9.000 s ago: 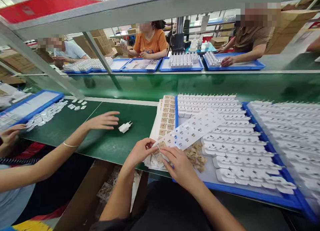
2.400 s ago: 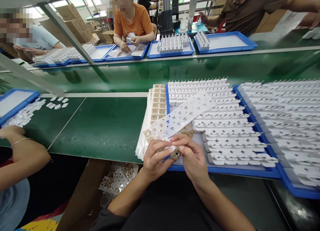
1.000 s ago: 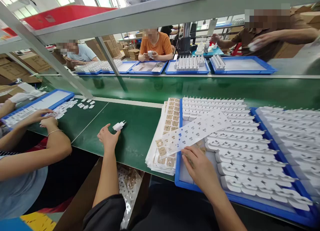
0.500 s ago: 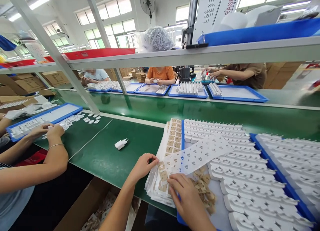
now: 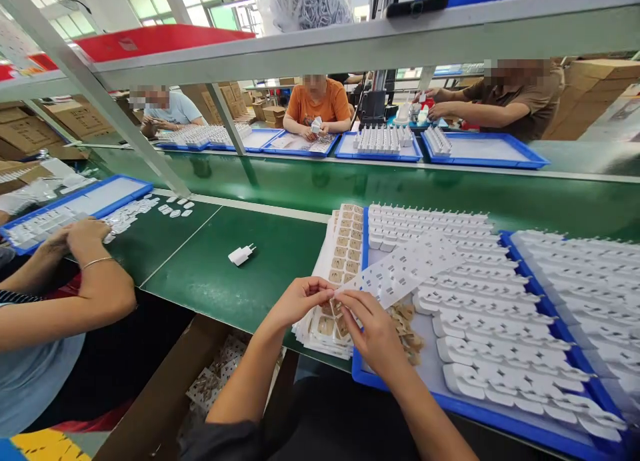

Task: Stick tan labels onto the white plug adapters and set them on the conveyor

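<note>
My left hand point(image 5: 305, 300) is closed, thumb and fingertips pinching the near end of a white sticker sheet point(image 5: 395, 271) with small cut-outs. Close beside it, my right hand point(image 5: 373, 328) is closed too, its fingertips at the tan stickers on that same end. The sheet's far end rests over rows of white plug housings point(image 5: 500, 344) in a blue tray point(image 5: 367, 376). Under my hands lies a stack of sheets with tan square stickers point(image 5: 345, 248). Loose tan peeled pieces point(image 5: 407, 334) lie in the tray, partly behind my right hand.
A single white plug adapter point(image 5: 241, 254) lies on the green table point(image 5: 200, 268). Rightward stands another filled tray point(image 5: 590, 294). At left a co-worker's arms point(image 5: 95, 274) are beside a blue tray point(image 5: 110, 196). A shelf beam point(image 5: 320, 54) crosses above; a cardboard box point(image 5: 150, 381) sits below the table edge.
The view has tilted down. My left hand has moved right, close to my right hand, and both now meet at the sheet's near end, which is lifted slightly.
</note>
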A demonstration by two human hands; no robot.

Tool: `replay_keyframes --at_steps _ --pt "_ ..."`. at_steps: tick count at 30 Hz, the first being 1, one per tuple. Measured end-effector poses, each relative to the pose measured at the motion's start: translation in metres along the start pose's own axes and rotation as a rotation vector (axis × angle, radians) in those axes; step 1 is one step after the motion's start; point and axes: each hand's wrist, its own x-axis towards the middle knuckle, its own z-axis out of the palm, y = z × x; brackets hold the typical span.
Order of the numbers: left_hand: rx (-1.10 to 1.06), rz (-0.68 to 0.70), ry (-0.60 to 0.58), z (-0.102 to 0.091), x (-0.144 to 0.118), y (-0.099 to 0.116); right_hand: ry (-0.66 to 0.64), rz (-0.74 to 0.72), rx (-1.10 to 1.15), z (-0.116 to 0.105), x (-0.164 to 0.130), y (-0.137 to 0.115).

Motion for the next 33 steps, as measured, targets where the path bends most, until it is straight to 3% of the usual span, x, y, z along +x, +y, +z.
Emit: replay_keyframes --at_steps 8,16,20,26,33 --pt "-0.210 0.005 -0.050 0.012 0.000 0.007 0.056 -0.077 0.004 -0.012 0.005 -0.001" --pt "-0.172 -0.014 -0.051 0.016 -0.002 0.010 -0.007 -0.066 -0.029 -0.015 0.006 -0.002" --pt "-0.130 0.006 -0.046 0.017 -0.001 0.011 0.026 -0.067 -0.002 -0.017 0.006 -0.002" --pt "0.157 0.013 0.107 0.003 0.012 0.001 0.098 0.010 0.055 -0.033 -0.006 0.002" --pt "0.489 0.036 0.332 -0.020 0.027 -0.007 -0.023 0.063 0.176 -0.039 -0.036 -0.004"
